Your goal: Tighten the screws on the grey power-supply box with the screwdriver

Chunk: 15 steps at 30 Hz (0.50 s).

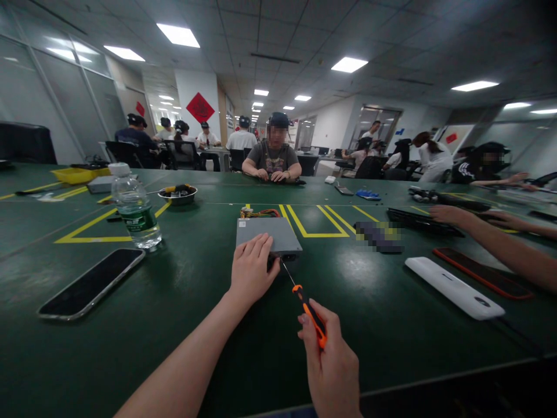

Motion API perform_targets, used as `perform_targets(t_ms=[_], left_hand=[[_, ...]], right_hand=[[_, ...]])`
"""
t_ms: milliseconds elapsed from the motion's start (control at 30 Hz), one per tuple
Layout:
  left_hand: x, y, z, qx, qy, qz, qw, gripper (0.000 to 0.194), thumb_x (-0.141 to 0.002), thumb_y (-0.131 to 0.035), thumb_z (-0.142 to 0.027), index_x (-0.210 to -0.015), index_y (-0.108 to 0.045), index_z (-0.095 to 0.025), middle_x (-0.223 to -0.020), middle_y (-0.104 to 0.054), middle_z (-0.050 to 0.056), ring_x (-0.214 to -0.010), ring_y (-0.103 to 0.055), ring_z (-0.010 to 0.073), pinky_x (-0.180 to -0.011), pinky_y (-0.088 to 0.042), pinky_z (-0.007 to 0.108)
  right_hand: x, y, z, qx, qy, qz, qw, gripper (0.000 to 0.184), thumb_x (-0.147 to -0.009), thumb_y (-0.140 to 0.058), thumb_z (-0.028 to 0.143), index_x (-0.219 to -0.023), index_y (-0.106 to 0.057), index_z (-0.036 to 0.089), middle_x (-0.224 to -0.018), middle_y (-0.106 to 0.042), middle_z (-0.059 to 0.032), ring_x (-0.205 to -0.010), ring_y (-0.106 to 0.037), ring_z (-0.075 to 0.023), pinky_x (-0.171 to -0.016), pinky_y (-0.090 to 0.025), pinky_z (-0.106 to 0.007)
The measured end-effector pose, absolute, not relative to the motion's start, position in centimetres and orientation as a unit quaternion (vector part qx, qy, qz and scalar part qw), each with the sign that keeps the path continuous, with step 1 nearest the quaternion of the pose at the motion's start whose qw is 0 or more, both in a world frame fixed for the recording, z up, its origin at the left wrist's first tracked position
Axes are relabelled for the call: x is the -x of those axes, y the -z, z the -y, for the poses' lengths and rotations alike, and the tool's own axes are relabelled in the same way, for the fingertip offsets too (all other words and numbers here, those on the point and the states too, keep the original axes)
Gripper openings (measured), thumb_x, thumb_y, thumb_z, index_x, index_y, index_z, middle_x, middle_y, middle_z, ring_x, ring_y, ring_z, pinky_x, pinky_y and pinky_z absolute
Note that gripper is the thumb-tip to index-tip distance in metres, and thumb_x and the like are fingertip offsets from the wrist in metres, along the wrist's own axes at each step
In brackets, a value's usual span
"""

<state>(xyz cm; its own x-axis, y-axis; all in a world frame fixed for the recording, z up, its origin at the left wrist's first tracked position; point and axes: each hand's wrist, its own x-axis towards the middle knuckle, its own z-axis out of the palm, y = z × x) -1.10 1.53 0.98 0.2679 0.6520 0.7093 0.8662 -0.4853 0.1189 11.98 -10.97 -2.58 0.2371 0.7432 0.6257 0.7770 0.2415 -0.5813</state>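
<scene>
A grey metal computer power supply (265, 232) lies on the green table, its bundle of coloured wires (261, 213) at the far side. My left hand (252, 267) grips its near left part, fingers over the top and thumb at the front face. In my right hand (331, 354) is a screwdriver (310, 313) with an orange and black handle, held between thumb and fingers. Its thin shaft points up and left, and the tip reaches the front face of the power supply near my left thumb. Whether the tip sits in a screw is too small to tell.
Left of me are a water bottle (137, 212), a phone (93, 283) and a metal bowl (177, 194) with tools. On the right lie a white device (452, 287), an orange-edged phone (481, 273) and another person's hand (452, 216). A person (273, 154) sits opposite.
</scene>
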Motion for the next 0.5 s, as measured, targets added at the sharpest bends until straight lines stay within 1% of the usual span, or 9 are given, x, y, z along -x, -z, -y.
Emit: perform_targets(t_ms=[100,267,367,500], left_hand=[[1.1,-1.0,-1.5,0.782,0.359,0.488,0.146,0.039,-0.083,-0.046,-0.031,-0.12,-0.051,-0.018,-0.126,-0.055,0.009,-0.118,-0.047,0.0243,-0.092,-0.036,0.041],[1.1,-1.1,-1.5,0.78,0.357,0.493,0.145,0.039,-0.083,-0.046,-0.031,-0.12,-0.051,-0.019,-0.125,-0.055,0.009,-0.117,-0.048,0.0249,-0.092,-0.037,0.041],[1.1,-1.0,-1.5,0.78,0.353,0.495,0.148,0.039,-0.084,-0.045,-0.032,-0.12,-0.051,-0.018,-0.126,-0.055,0.009,-0.117,-0.048,0.0244,-0.093,-0.037,0.041],[1.1,-0.8,-1.6,0.784,0.343,0.495,0.15,0.04,-0.085,-0.043,-0.033,-0.121,-0.05,-0.016,-0.127,-0.054,0.009,-0.118,-0.047,0.0234,-0.094,-0.035,0.04]], right_hand=[[-12.3,2.8,11.2,0.613,0.013,0.622,0.487,0.031,-0.091,-0.038,0.038,-0.112,-0.051,0.019,-0.087,-0.07,-0.0041,-0.07,-0.069,-0.0152,-0.057,-0.054,-0.023],[-14.2,2.6,11.2,0.613,0.053,0.612,0.497,0.029,-0.091,-0.038,0.034,-0.111,-0.051,0.018,-0.087,-0.069,-0.0051,-0.069,-0.068,-0.014,-0.061,-0.054,-0.023],[-15.4,2.7,11.0,0.62,0.08,0.599,0.5,0.028,-0.09,-0.04,0.034,-0.109,-0.053,0.017,-0.088,-0.069,-0.0055,-0.071,-0.068,-0.0147,-0.061,-0.054,-0.023],[-15.9,2.8,10.8,0.626,0.082,0.593,0.5,0.028,-0.09,-0.04,0.034,-0.108,-0.053,0.017,-0.089,-0.069,-0.0053,-0.071,-0.068,-0.0144,-0.06,-0.054,-0.023]])
